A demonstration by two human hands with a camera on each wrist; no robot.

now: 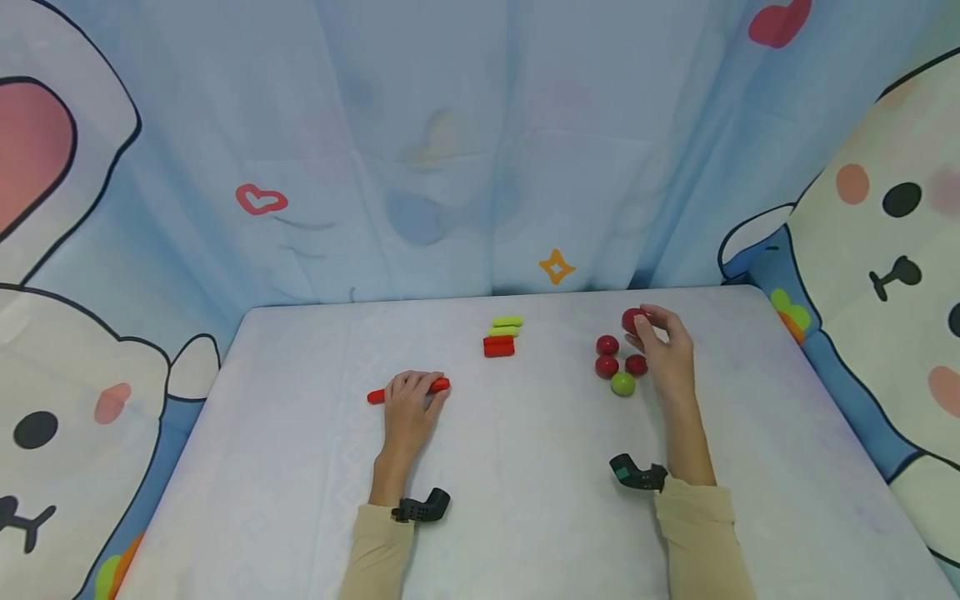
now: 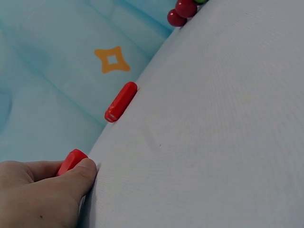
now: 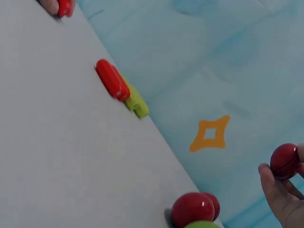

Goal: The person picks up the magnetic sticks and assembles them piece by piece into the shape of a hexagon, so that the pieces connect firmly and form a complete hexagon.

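Observation:
On the left side of the table, my left hand [image 1: 408, 408] grips a long red stick-shaped piece [image 1: 377, 397] lying crosswise, with both ends showing past the fingers. In the left wrist view the thumb presses against the red piece [image 2: 72, 160]. My right hand [image 1: 666, 350] pinches a shiny dark red ball [image 3: 284, 161] between thumb and fingers, at the back of a small cluster. That cluster holds several red balls [image 1: 607, 367] and one green ball [image 1: 622, 383], close together on the cloth.
Short red pieces [image 1: 498, 347] lie side by side at the back middle of the white table [image 1: 525, 483], with yellow-green pieces [image 1: 507, 321] just behind them. A printed blue curtain [image 1: 450, 167] hangs along the back edge. Each wrist carries a black camera mount [image 1: 423, 506].

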